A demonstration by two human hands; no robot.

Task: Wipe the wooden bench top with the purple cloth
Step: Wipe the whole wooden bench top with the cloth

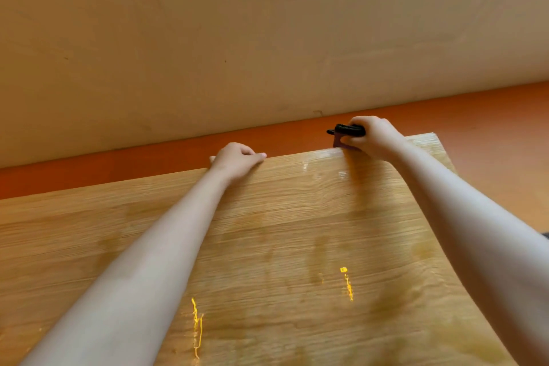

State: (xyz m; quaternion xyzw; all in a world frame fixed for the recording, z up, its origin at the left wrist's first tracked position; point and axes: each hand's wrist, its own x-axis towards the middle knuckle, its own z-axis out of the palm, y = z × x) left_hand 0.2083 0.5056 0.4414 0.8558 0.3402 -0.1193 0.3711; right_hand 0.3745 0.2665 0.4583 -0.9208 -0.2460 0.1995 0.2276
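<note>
The wooden bench top (267,232) fills the lower part of the head view, with damp patches and yellow streaks on it. My right hand (371,137) is at the far right corner of the top, holding a black object (347,130) together with a bit of purple cloth (338,142) that shows under the fingers at the edge. My left hand (237,159) rests on the far edge, its fingers curled over that edge and its thumb lying along the top.
Beyond the bench runs an orange floor strip (178,151) and a cream wall (237,38). Two yellow marks (196,327) (348,287) lie on the near part of the top. The bench's right edge drops off near my right forearm.
</note>
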